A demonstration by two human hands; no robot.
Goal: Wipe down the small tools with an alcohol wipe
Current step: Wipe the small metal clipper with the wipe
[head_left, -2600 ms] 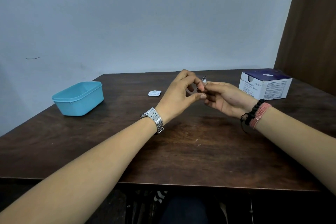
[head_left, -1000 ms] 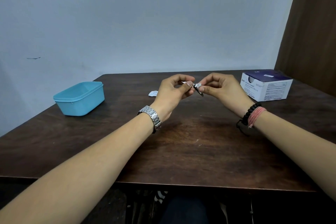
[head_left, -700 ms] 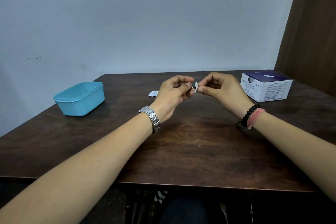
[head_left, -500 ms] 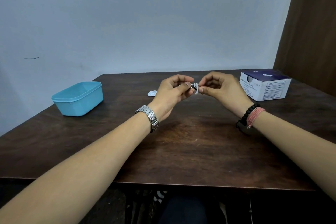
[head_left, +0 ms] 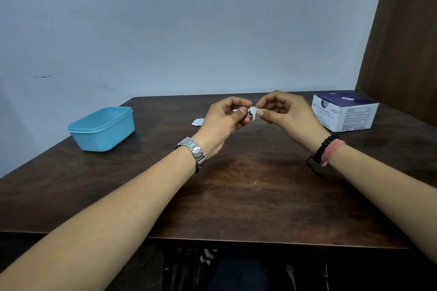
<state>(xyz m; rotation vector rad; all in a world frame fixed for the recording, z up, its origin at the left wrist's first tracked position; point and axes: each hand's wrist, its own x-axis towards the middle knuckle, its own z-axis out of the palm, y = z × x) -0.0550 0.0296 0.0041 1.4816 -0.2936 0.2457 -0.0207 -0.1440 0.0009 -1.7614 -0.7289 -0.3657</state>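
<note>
Above the middle of the dark wooden table (head_left: 236, 196), my left hand (head_left: 224, 120) pinches a small metal tool (head_left: 248, 112) between thumb and fingers; most of the tool is hidden. My right hand (head_left: 283, 113) pinches a small white alcohol wipe (head_left: 254, 111) against the tool's exposed end. The two hands meet at the fingertips, raised off the table.
A light blue plastic tub (head_left: 101, 129) stands at the left. A torn wipe sachet (head_left: 197, 121) lies behind my left hand. A blue and white box of alcohol swabs (head_left: 345, 111) sits at the far right. A brown curtain hangs at the right edge.
The tool went from sticking out between both hands to being mostly tucked in my left fingers. My right hand has brought the wipe up to its end and the hands stay close.
</note>
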